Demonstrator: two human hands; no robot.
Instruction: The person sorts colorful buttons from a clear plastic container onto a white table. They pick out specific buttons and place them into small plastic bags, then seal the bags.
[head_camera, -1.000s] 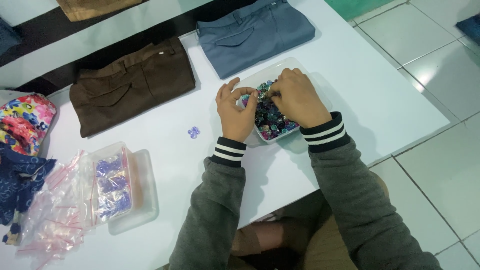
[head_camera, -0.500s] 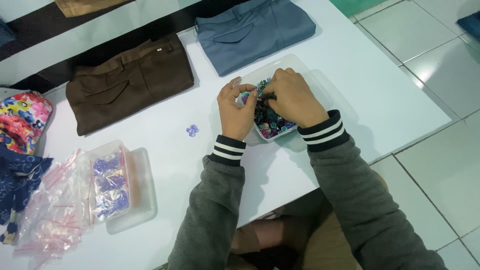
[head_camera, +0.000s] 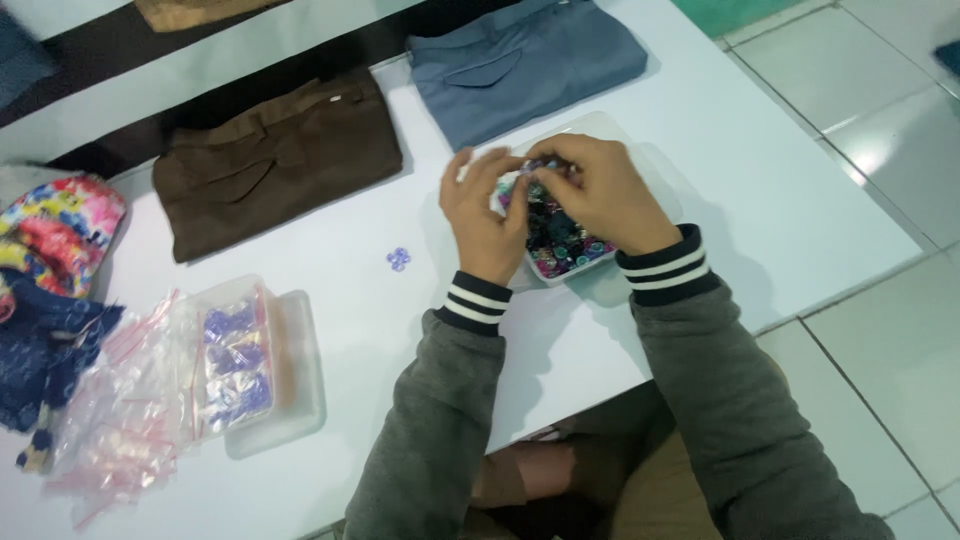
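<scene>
— What have your fingers got?

— Both my left hand (head_camera: 487, 222) and right hand (head_camera: 598, 192) pinch small purple buttons (head_camera: 533, 166) over the clear tray of mixed buttons (head_camera: 560, 240).

— How far along?

— Some purple ones sit bagged in the box (head_camera: 250, 365); one lies loose on the counter (head_camera: 399, 259). The tray looks mostly full.

Both arms wear grey, soft-knit sweatshirt sleeves. Behind the fingers of the left hand (head_camera: 487, 225) and the right hand (head_camera: 600, 195), each wrist ends in a ribbed black cuff with two white stripes. Brownish trousers cover the lap.
</scene>
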